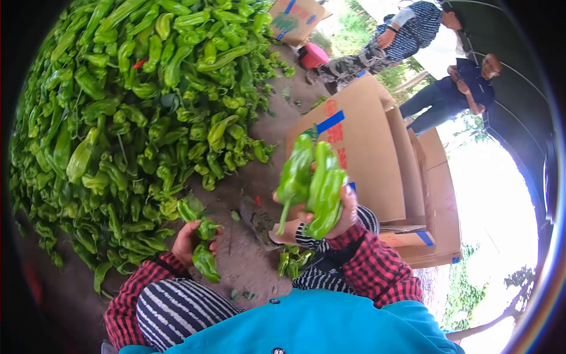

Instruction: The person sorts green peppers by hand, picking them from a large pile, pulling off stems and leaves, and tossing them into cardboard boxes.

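Note:
My right hand (346, 213) is raised in front of the cardboard box, its fingers wrapped round several long green peppers (325, 186). Lower and to the left, my left hand (187, 243) grips green peppers (206, 261) too, some of them hanging past the fingers. Just beyond that hand rises a large pile of green peppers (159, 112), with one small red pepper (140, 62) among them. A few more peppers (293, 261) lie on the ground between my legs, below the right hand.
The open cardboard box (359, 135) stands right of centre, flaps outward. Another carton (296, 20) and a pink bucket (313, 55) are at the back. One person in a patterned top (415, 32) bends there; another in dark blue (471, 88) stands farther right.

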### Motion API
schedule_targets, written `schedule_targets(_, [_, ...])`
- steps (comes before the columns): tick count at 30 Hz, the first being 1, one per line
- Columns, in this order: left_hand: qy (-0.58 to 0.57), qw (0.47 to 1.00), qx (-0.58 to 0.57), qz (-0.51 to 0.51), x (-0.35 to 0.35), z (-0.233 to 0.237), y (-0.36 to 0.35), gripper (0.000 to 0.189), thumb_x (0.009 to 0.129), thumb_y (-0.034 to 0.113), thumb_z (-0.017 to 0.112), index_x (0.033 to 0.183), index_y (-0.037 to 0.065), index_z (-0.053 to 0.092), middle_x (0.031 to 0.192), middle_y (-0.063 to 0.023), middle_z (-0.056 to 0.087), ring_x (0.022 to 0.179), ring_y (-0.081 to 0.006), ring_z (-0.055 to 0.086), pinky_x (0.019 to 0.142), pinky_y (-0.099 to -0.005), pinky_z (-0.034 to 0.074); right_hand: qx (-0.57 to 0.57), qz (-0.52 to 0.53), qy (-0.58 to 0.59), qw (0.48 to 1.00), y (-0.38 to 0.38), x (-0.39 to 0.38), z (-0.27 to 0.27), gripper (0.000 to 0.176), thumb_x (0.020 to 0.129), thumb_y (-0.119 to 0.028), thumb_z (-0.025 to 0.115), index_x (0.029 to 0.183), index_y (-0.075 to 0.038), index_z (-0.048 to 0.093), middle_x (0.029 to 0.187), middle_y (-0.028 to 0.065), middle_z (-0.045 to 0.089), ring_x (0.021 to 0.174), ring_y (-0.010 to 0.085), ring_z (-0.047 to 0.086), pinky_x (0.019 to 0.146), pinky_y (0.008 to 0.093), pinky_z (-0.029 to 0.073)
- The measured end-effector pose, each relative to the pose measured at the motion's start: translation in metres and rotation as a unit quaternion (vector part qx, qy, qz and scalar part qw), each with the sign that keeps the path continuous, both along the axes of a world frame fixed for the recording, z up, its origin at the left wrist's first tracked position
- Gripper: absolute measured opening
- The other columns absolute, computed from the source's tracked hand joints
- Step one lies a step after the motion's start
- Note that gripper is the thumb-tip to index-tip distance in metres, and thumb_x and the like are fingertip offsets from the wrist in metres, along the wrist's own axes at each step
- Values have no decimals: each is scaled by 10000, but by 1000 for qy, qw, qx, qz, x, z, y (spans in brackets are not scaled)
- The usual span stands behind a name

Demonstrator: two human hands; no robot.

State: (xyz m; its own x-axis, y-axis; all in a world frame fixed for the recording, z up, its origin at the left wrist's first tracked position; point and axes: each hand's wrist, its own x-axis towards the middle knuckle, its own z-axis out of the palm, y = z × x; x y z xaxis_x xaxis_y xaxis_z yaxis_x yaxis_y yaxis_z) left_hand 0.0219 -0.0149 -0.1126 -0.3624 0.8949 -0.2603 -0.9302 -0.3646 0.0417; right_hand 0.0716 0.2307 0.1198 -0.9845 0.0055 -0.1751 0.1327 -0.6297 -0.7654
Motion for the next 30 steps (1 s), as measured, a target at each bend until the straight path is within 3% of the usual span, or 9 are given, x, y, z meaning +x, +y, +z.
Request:
schedule_targets(8, [-8, 997, -61, -38, 2, -10, 7, 265, 802, 387, 549, 959, 174, 540, 864, -138, 595, 551, -228, 526, 559, -435, 476, 307, -301, 105, 897, 115, 20, 150, 430, 818, -228, 589, 1179, -79, 409, 992, 119, 543, 838, 269, 567, 644, 378, 483])
schedule_targets(10, [1, 997, -72, -35, 4, -14, 9, 255, 804, 368, 556, 966, 173, 534, 866, -139, 595, 551, -229, 526, 561, -441, 473, 522, -433, 90, 729, 152, 17, 150, 516, 788, -140, 632, 1219, -86, 353, 1052, 108, 513, 947, 259, 534, 725, 417, 471])
schedule_targets(13, [3, 994, -104, -37, 4, -8, 8, 242, 815, 330, 563, 983, 160, 525, 850, -134, 598, 552, -226, 532, 556, -428, 475, 569, -451, -19, 687, 215, 20, 135, 606, 760, -67, 650, 1256, -101, 303, 1164, 99, 456, 1059, 240, 477, 800, 446, 442])
schedule_targets(16, [19, 988, -151, -41, 4, -8, 11, 235, 830, 309, 564, 962, 121, 513, 789, -97, 598, 547, -203, 548, 530, -373, 482, 507, -375, -118, 767, 276, 29, 115, 568, 788, -51, 606, 1265, -94, 301, 1246, 101, 395, 1122, 222, 429, 834, 478, 414])
schedule_targets(18, [61, 979, -193, -21, 4, -3, 12, 233, 849, 295, 558, 925, 81, 507, 723, -46, 594, 523, -160, 552, 482, -287, 477, 597, -365, -37, 713, 333, 33, 104, 519, 812, -41, 560, 1267, -79, 314, 1259, 111, 392, 1113, 232, 443, 860, 443, 427])
schedule_targets(19, [99, 972, -212, -24, 2, -5, 13, 221, 850, 292, 560, 922, 88, 514, 731, -20, 580, 560, -139, 547, 497, -279, 475, 562, -170, 133, 799, 354, 31, 110, 438, 836, -17, 503, 1247, -68, 360, 1227, 92, 407, 1089, 204, 465, 863, 357, 455])
schedule_targets(23, [114, 964, -241, 3, 3, 5, 22, 298, 845, 301, 576, 1051, 137, 437, 823, 4, 508, 648, -111, 500, 523, -264, 470, 663, -226, 77, 709, 134, -9, 122, 387, 868, -49, 479, 1239, -9, 376, 1195, 95, 447, 1115, 173, 450, 947, 301, 398])
schedule_targets(26, [110, 980, -163, 22, 1, -4, 36, 349, 851, 291, 567, 1121, 156, 392, 871, 7, 490, 704, -125, 497, 562, -285, 482, 445, 36, 132, 885, 18, -2, 66, 514, 833, -99, 552, 1291, -26, 328, 1296, 94, 383, 1161, 174, 411, 937, 283, 374])
schedule_targets(30, [138, 974, -162, 70, -5, 32, 39, 519, 819, 343, 605, 1200, 148, 312, 989, -28, 461, 788, -145, 480, 598, -311, 466, 370, 132, -159, 906, -48, 4, -69, 865, 711, -61, 670, 1379, -85, 120, 1362, 144, 268, 1212, 258, 332, 945, 351, 352])
